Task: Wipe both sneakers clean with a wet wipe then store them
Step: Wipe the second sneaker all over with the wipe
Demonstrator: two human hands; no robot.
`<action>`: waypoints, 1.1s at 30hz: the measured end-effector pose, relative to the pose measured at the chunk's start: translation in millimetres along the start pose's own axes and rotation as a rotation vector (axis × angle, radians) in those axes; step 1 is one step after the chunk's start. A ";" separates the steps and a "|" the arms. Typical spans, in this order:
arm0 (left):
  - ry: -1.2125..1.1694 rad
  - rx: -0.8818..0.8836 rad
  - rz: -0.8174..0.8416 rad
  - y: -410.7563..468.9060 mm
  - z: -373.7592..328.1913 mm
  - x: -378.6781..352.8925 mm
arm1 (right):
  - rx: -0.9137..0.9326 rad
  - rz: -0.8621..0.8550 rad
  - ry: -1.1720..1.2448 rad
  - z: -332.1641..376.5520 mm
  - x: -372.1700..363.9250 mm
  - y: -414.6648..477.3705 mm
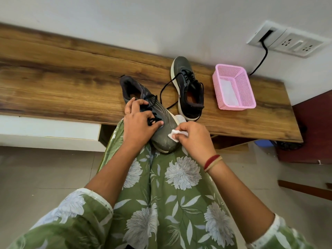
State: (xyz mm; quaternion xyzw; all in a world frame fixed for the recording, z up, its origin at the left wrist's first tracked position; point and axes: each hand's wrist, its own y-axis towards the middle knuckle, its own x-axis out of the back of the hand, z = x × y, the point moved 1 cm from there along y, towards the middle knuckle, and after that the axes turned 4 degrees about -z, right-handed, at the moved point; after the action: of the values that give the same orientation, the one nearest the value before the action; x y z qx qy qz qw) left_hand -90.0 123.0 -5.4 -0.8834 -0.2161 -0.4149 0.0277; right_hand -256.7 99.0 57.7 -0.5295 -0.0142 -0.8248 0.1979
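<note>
A dark grey sneaker (pixel 164 139) with black laces rests on my lap, its toe toward me and its heel over the wooden bench edge. My left hand (pixel 139 121) grips it over the laces and tongue. My right hand (pixel 195 136) pinches a folded white wet wipe (pixel 173 134) against the right side of the toe. The second sneaker (pixel 188 87) stands on the bench (pixel 62 78) behind, toe pointing to the wall, with its laces trailing loose. A crumpled white wipe (pixel 180 118) lies between the two shoes.
A pink plastic basket (pixel 245 90) sits on the bench right of the second sneaker, with something white inside. A wall socket panel (pixel 294 43) with a black cable hangs above it. White drawers lie below the bench at left. Dark red furniture stands at right.
</note>
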 end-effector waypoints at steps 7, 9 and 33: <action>0.021 -0.012 0.006 0.4 0.8 -0.8 | 0.031 -0.136 -0.172 4.6 -22.0 62.9; 0.031 -0.010 0.012 0.7 0.5 -1.2 | 0.045 -0.155 -0.190 5.5 -26.8 64.7; 0.003 0.015 0.007 -0.6 0.0 -2.3 | 0.274 0.014 -0.301 24.9 -20.9 -4.0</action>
State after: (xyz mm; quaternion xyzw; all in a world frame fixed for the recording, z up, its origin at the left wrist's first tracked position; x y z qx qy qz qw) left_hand -91.5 122.8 -7.2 -0.8833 -0.2159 -0.4147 0.0361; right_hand -228.9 114.9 51.0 -0.6149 -0.1520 -0.7254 0.2695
